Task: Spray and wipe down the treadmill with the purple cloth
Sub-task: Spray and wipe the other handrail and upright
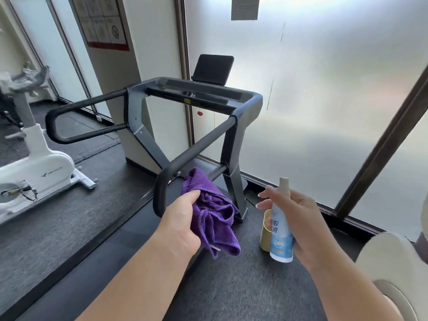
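Bunched in our left hand (pixel 183 225), the purple cloth (pixel 212 218) is held with the thumb curled over its top and the fingers wrapped around it underneath, loose folds drooping below the fist. We hold it just beside the curved end of the treadmill's (pixel 194 98) near handrail (pixel 185 158), on the inner side of the bend; whether the cloth touches the rail we cannot tell.

Our right hand (pixel 303 218) grips a white and blue spray bottle (pixel 281 228) around its middle, upright, with the thumb behind it and two fingers stretched out straight to the left past the bottle's neck. The nozzle end stands above the hand, to the right of the handrail and apart from it.

Directly behind the bottle, on the dark floor beside the treadmill's right upright, stands a small gold-coloured cup (pixel 265 230), partly hidden. Above the handrail the grey console frame carries a dark tilted screen (pixel 213 69). The far handrail (pixel 69 119) loops out to the left of the console. Further left of the treadmill sits a white exercise bike (pixel 37 165). Right of the treadmill runs a frosted glass wall (pixel 324 100) with dark frames, and a pale rounded object (pixel 393 262) fills the lower right corner.
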